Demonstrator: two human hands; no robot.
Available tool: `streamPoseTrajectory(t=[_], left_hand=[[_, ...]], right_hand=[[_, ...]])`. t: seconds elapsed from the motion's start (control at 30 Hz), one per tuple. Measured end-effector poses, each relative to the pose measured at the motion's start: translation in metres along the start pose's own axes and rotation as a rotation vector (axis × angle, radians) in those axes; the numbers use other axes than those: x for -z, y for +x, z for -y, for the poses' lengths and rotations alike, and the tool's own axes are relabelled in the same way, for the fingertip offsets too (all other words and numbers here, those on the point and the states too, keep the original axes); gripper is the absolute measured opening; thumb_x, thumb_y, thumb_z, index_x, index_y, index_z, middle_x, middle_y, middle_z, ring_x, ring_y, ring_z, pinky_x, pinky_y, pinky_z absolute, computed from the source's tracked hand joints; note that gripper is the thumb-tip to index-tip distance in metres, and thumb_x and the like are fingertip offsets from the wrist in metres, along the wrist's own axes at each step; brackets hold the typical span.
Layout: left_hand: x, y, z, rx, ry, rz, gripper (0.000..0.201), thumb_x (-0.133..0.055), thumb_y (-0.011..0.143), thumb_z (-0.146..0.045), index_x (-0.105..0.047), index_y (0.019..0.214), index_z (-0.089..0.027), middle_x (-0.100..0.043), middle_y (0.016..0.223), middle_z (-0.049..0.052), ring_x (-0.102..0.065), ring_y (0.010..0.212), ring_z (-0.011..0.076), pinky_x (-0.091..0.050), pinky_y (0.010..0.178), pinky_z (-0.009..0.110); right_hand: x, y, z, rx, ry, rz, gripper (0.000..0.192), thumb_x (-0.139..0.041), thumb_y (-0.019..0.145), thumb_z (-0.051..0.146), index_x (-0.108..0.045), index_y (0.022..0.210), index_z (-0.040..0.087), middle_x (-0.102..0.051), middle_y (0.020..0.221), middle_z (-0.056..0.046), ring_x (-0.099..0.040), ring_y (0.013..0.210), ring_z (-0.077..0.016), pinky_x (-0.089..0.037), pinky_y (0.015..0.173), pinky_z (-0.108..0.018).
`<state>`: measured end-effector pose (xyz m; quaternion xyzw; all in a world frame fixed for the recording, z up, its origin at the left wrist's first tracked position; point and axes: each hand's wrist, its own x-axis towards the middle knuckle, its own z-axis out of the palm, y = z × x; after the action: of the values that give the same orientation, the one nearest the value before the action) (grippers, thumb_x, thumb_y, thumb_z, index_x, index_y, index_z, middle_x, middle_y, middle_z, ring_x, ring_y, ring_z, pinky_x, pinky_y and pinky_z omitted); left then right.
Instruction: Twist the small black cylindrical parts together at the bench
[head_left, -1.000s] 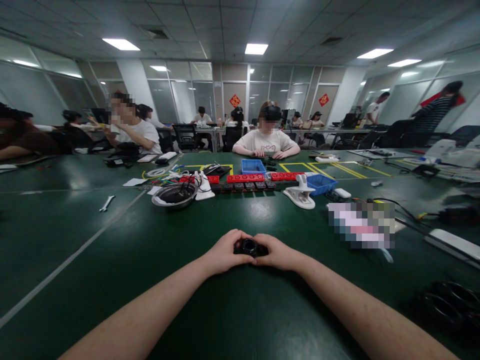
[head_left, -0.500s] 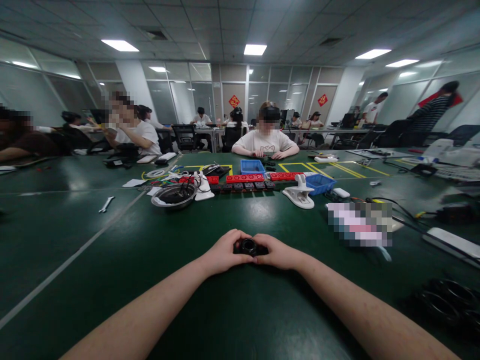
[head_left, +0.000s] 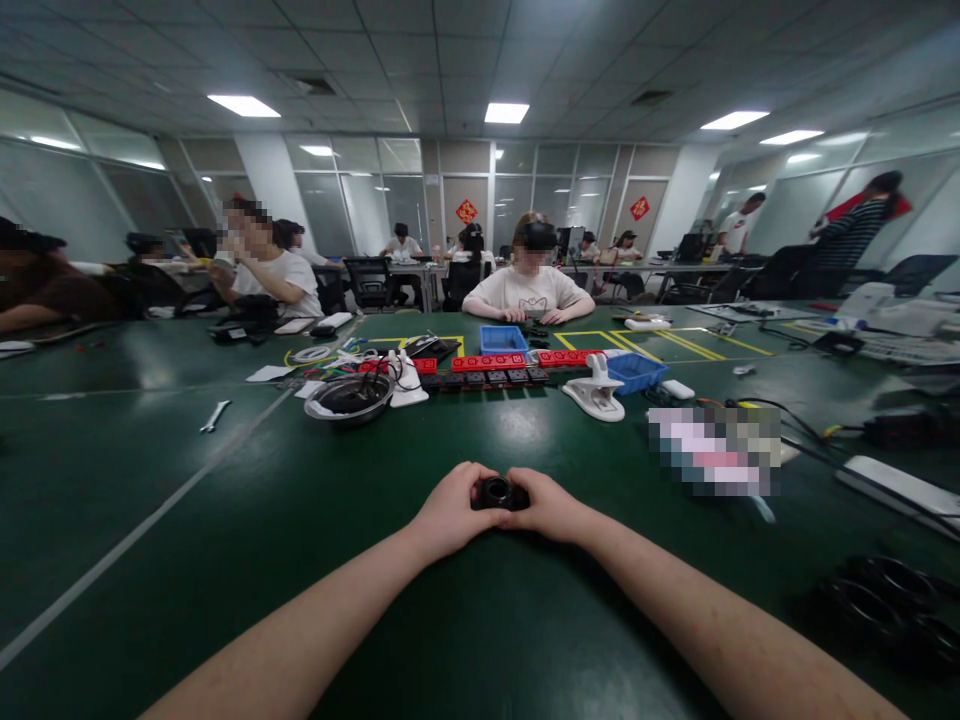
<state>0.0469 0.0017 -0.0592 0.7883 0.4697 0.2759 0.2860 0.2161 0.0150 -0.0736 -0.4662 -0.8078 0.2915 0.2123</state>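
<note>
Both hands are closed around a small black part with a round opening (head_left: 498,490), low over the green table in front of me. My left hand (head_left: 455,508) grips it from the left, thumb along its near side. From the right, my right hand (head_left: 550,506) holds it the same way, and the two thumb tips meet at the front. The opening faces up toward me; fingers cover the part's sides, so its full shape and exact kind stay hidden.
Black ring-shaped parts (head_left: 892,600) lie at the lower right. Farther back are a metal bowl (head_left: 349,412), a white clamp stand (head_left: 598,390), red power strips (head_left: 489,362) and a blue bin (head_left: 637,373). A wrench (head_left: 214,416) lies left. A person (head_left: 529,285) sits opposite.
The view has shifted slightly. Both hands keep hold of the black part, and the fingers of my right hand sit a little closer around it.
</note>
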Motion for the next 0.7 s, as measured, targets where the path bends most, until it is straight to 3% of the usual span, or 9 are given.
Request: streamPoseTrajectory(t=[0.17,0.3,0.4,0.53,0.7], left_hand=[[-0.008,-0.001,-0.005,0.112,0.14,-0.19,0.035,-0.064,0.062,-0.038,-0.052,0.088,-0.018,-0.051,0.086,0.004,-0.049,0.081,0.0207,-0.04,0.067,0.03],[-0.007,0.0,-0.003,0.072,0.129,-0.197,0.032,-0.064,0.062,-0.034,-0.052,0.087,-0.018,-0.051,0.085,0.004,-0.049,0.08,0.0201,-0.04,0.067,0.029],[0.0,0.001,0.001,-0.014,0.063,-0.076,0.031,-0.064,0.062,-0.031,-0.053,0.088,-0.019,-0.05,0.083,0.002,-0.048,0.073,0.0169,-0.039,0.062,0.026],[0.01,0.002,0.006,-0.087,-0.033,0.104,0.034,-0.065,0.063,-0.033,-0.053,0.091,-0.02,-0.049,0.084,0.001,-0.046,0.069,0.0146,-0.038,0.058,0.023],[0.013,0.005,0.009,-0.077,-0.11,0.172,0.04,-0.066,0.061,-0.038,-0.053,0.094,-0.019,-0.047,0.086,0.001,-0.045,0.069,0.0137,-0.037,0.057,0.022]], right_hand=[[-0.017,0.0,0.014,-0.144,-0.372,-0.213,0.023,-0.059,0.064,0.034,-0.046,0.069,0.015,-0.051,0.07,-0.004,-0.046,0.065,-0.0166,-0.031,0.056,-0.026],[-0.021,-0.003,0.02,-0.113,-0.502,-0.305,0.029,-0.057,0.066,0.038,-0.049,0.082,0.015,-0.052,0.083,-0.007,-0.046,0.079,-0.0218,-0.033,0.067,-0.032],[-0.015,-0.005,0.014,0.028,-0.337,-0.219,0.039,-0.062,0.063,0.037,-0.05,0.093,0.016,-0.052,0.088,-0.005,-0.046,0.081,-0.0202,-0.034,0.068,-0.03],[-0.001,-0.003,0.002,0.186,-0.109,-0.022,0.035,-0.065,0.063,0.032,-0.054,0.092,0.016,-0.053,0.084,-0.002,-0.048,0.076,-0.017,-0.035,0.065,-0.025],[0.007,0.0,-0.003,0.251,-0.016,0.078,0.027,-0.064,0.067,0.027,-0.055,0.089,0.014,-0.053,0.08,-0.001,-0.048,0.072,-0.015,-0.036,0.063,-0.023]])
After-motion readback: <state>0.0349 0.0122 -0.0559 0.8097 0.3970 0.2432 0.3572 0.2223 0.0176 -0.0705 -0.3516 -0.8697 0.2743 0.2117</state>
